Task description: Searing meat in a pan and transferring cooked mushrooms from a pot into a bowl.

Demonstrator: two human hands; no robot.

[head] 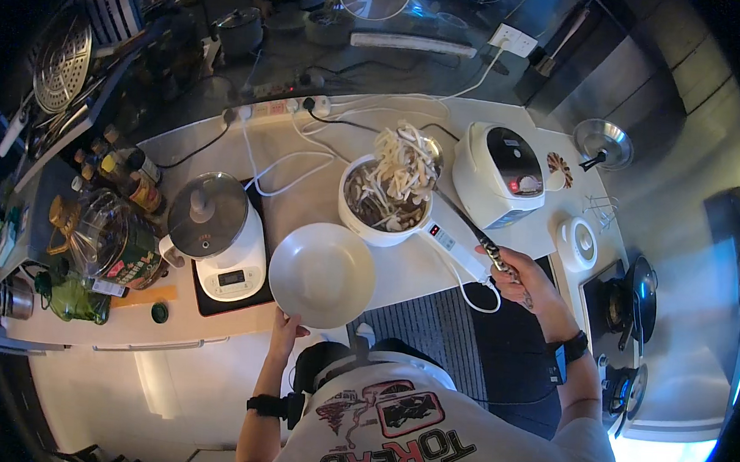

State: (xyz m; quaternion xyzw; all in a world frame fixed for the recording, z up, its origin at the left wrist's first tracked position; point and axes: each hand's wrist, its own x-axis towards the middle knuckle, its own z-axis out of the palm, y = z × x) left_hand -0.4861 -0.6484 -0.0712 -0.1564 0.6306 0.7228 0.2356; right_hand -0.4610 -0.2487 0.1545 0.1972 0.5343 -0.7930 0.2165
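My left hand (289, 331) grips the near rim of a pale, wide bowl (323, 276) with nothing in it. In my right hand (520, 275) is the patterned handle of a metal ladle (457, 208). Its head is heaped with pale, thin-stemmed mushrooms (406, 160) and sits above the far right side of a white electric pot (344, 213). More mushrooms (372, 196) lie in dark broth inside that pot. The pot's long handle (455, 244) carries a lit display and points towards my right hand. The heap hides part of the pot's rim.
Left of the bowl stands a white electric kettle-like cooker (232, 248) with a glass lid. A white rice cooker (500, 175) is right of the pot. White cables (292, 156) run behind. Bottles (126, 171) and a large oil jug (115, 241) crowd the left; a gas stove (610, 303) is at right.
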